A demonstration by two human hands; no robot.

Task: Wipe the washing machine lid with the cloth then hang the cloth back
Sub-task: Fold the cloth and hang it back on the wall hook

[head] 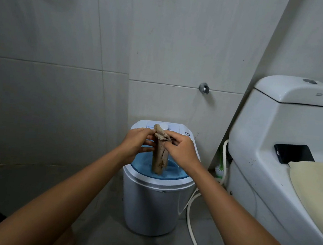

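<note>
Both forearms reach out over the tiled floor (30,184). Left hand (135,142) and right hand (180,150) meet above the small white washing machine (153,207); each grip is clamped on the top of a beige cloth (160,156), fingers pinching its bunched upper edge from either side. The cloth hangs down in a narrow fold, its lower end over the translucent blue lid (175,174); contact with the lid cannot be judged. White hose (191,221) trails across the floor just right of the machine. To the right, a toilet (271,134) with a dark phone (294,154) lying on it beside a cream cover (315,182). Behind, the tiled wall (165,43) carries a chrome tap fitting (204,88).
</note>
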